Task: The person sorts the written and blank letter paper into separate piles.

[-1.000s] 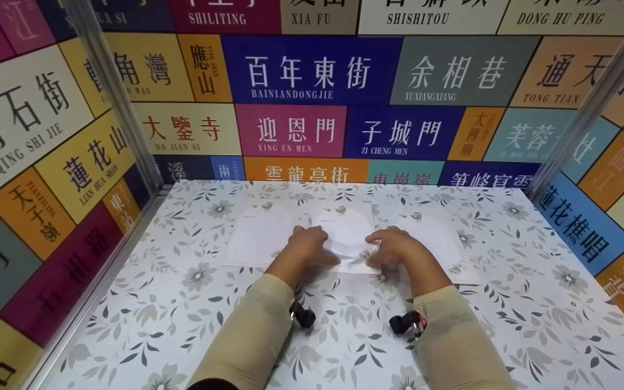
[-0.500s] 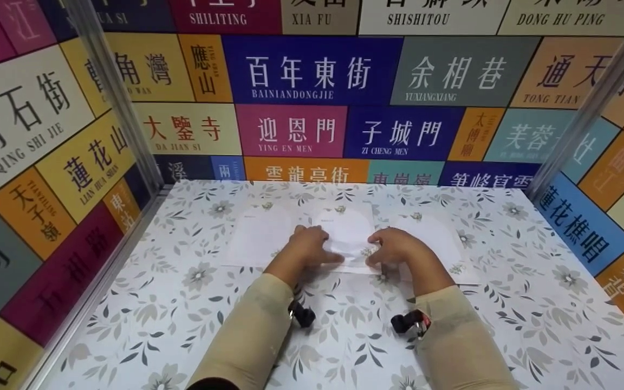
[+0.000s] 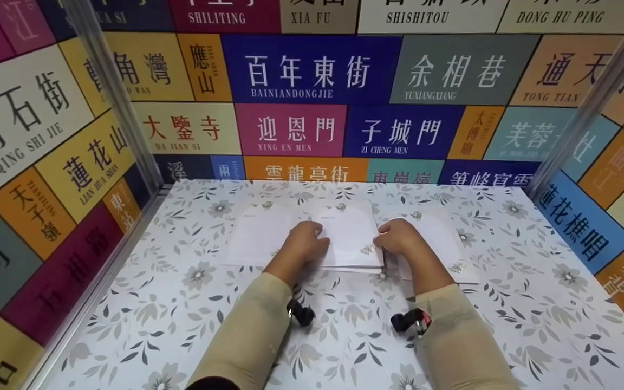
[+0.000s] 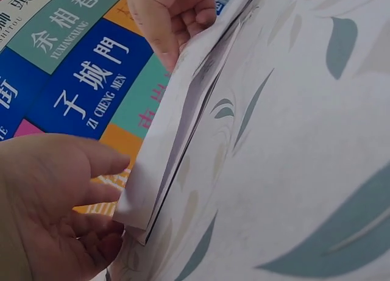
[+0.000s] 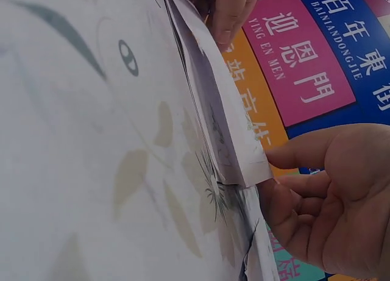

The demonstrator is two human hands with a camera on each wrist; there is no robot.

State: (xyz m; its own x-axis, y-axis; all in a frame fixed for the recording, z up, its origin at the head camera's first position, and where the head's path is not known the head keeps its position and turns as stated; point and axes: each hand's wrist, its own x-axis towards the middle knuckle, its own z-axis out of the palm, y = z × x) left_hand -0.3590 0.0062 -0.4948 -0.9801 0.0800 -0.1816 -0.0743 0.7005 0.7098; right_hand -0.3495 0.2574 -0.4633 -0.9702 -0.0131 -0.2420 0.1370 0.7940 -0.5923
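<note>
Middle sheet [image 3: 350,238], bowed half a second ago, is now drawn flatter at frame centre; its side edges are pinched by left hand [image 3: 307,242] and right hand [image 3: 398,237]. Separation from the underlying sheet [image 3: 351,269] is judged partial.

Smooth matt paper sheet [image 3: 347,238], cloth sleeves [image 3: 241,336], shiny metal posts [image 3: 123,108].

White, sprigged in muted green, on the middle sheet [image 3: 351,233], left sheet [image 3: 255,241] and right sheet [image 3: 441,241]; white on the tabletop [image 3: 344,341], with leafy floral patterning in grey and beige; plain tan on the sleeves [image 3: 247,330]; blue, pink, orange, yellow and teal in lettered blocks on the wall [image 3: 312,116]
</note>
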